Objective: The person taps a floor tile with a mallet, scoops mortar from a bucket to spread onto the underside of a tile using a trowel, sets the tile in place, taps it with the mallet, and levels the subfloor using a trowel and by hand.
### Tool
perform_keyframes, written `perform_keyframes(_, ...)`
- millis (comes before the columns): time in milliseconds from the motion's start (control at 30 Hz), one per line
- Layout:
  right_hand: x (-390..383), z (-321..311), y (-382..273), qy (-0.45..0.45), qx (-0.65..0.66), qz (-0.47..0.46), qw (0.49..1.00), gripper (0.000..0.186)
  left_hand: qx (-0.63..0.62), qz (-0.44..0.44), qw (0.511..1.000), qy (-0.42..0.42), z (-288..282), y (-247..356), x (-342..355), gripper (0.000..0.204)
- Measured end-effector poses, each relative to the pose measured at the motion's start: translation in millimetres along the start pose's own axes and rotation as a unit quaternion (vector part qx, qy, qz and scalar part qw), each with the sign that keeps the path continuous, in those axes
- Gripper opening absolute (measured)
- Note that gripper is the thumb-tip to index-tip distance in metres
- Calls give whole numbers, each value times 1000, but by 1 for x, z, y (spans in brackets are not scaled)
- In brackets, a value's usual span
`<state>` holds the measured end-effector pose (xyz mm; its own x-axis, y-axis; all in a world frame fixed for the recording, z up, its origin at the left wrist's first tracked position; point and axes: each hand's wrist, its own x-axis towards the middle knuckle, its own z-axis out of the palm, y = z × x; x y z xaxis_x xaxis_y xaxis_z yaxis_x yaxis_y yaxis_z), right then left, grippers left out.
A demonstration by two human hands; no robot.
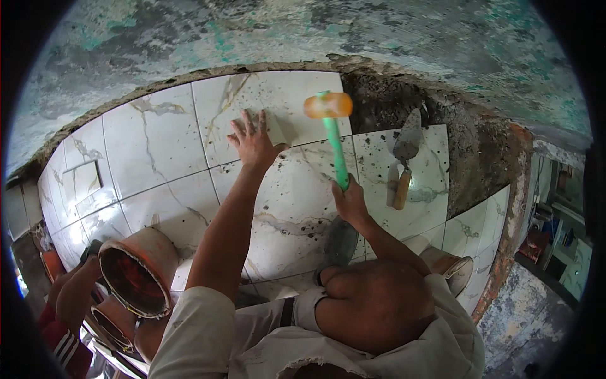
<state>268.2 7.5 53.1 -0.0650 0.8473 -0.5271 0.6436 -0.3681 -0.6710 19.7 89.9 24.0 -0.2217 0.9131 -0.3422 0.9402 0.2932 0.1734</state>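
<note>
The shirt (196,335) occupies the near foreground of the head view; beyond it, the left hand (255,144) lies spread on a marbled tile (287,91). The right hand (350,201) is closed round the green handle of a mallet (334,140), its blurred orange head over that tile's right edge, contact indeterminable; a trowel (408,136) lies on a neighbouring tile (432,158).

no legible text, no readable labels or brands, no numbers, no signs

Renovation site, possibly home; tiles (170,142), peeling wall (252,31)
</note>
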Motion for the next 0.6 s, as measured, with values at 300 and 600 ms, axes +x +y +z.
perform_keyframes(300,4,-2,1,6,-23,-16,1000,32,-18,-1,1000,5,1,-2,-1,110)
perform_keyframes(600,47,44,-36,24,112,-123,986,29,-5,31,999,-40,-25,-40,5,114)
